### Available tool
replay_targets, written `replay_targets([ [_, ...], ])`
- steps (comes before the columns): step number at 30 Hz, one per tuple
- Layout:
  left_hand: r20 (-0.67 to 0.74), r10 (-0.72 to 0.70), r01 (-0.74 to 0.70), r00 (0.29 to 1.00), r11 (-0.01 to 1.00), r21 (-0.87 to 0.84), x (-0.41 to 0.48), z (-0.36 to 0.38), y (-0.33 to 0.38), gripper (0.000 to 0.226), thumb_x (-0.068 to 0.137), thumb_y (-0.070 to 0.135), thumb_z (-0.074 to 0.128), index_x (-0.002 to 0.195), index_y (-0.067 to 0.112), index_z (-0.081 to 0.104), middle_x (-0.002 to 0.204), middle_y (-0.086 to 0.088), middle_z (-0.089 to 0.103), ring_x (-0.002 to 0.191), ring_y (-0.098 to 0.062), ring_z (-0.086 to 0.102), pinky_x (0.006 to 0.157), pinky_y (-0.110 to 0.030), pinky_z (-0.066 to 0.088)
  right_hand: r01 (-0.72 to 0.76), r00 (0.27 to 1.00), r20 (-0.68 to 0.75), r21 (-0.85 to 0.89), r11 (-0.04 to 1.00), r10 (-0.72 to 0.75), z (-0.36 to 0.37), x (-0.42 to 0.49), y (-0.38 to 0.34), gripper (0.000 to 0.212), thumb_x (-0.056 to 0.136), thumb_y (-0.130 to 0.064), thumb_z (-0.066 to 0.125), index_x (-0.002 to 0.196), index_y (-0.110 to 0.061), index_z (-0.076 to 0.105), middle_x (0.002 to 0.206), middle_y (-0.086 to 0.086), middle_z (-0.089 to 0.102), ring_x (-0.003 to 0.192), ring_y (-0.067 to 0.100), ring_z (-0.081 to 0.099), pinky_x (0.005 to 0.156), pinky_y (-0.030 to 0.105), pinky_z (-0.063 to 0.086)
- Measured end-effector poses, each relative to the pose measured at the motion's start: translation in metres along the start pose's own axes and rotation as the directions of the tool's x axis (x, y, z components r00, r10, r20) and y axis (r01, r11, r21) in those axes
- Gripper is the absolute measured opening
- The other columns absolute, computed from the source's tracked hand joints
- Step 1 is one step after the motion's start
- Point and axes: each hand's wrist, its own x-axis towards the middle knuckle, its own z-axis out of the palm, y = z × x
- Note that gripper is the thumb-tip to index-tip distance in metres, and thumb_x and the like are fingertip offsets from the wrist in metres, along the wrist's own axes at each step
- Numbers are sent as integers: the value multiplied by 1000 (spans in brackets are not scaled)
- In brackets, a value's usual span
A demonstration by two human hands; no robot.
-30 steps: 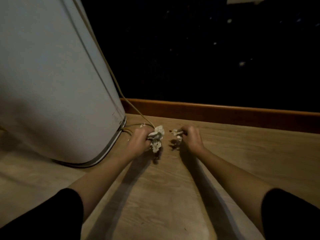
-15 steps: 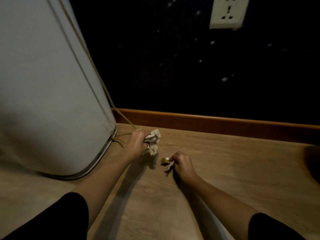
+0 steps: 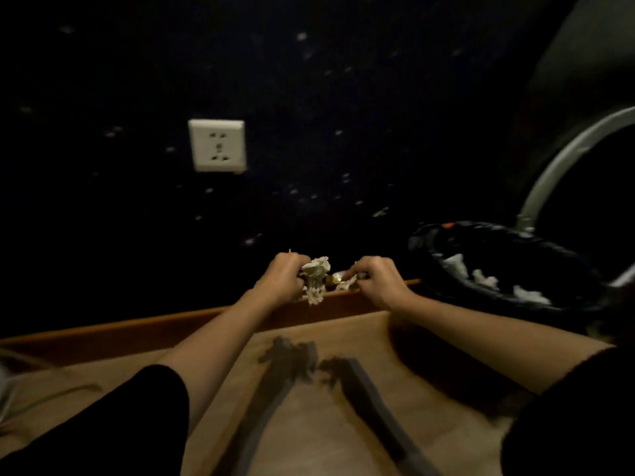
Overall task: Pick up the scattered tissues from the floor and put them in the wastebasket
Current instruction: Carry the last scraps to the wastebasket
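My left hand [image 3: 281,278] is closed around a crumpled white tissue [image 3: 315,280] that sticks out to its right. Close beside it, my right hand [image 3: 376,281] pinches a smaller tissue scrap [image 3: 344,286] together with a small yellowish bit [image 3: 332,279]. Both hands are raised above the wooden floor [image 3: 309,424], in front of the baseboard. To the right stands the black-lined wastebasket [image 3: 433,242], with several white tissues [image 3: 481,278] lying inside it.
A dark speckled wall fills the background, with a white power socket [image 3: 217,145] on it. An orange-brown baseboard [image 3: 103,334] runs along the floor. A curved grey metal frame [image 3: 563,166] rises behind the wastebasket. Thin cords [image 3: 51,393] lie at the far left.
Both hands have lifted off the floor with their tissues and swung right, away from the white appliance, which has left the view. The wastebasket has come into view on the right.
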Motion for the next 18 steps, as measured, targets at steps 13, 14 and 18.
replay_targets([
  [13, 211, 415, -395, 885, 909, -131, 99, 65, 277, 40, 73, -1, 59, 110, 16, 62, 115, -16, 64, 111, -31, 55, 87, -36, 47, -570, 777, -170, 221, 792, 606, -167, -72, 161, 18, 77, -10, 66, 94, -15, 70, 79, 12, 69, 62, 18, 60, 57, 27, 49],
  [14, 250, 426, -405, 870, 905, -132, 99, 74, 282, 48, 74, 0, 60, 118, 19, 58, 123, -14, 61, 117, -30, 53, 91, -37, 46, -573, 777, -164, 217, 790, 608, -165, -79, 168, 22, 77, -10, 67, 99, -14, 70, 84, 11, 69, 66, 17, 61, 60, 26, 49],
  [18, 300, 418, -403, 858, 908, -114, 96, 97, 284, 58, 78, 0, 58, 131, 21, 49, 136, -9, 54, 124, -26, 51, 97, -38, 49, -553, 795, -184, 171, 815, 578, -167, -94, 181, 40, 83, -15, 67, 122, -12, 61, 119, 10, 65, 101, 20, 62, 79, 27, 49],
])
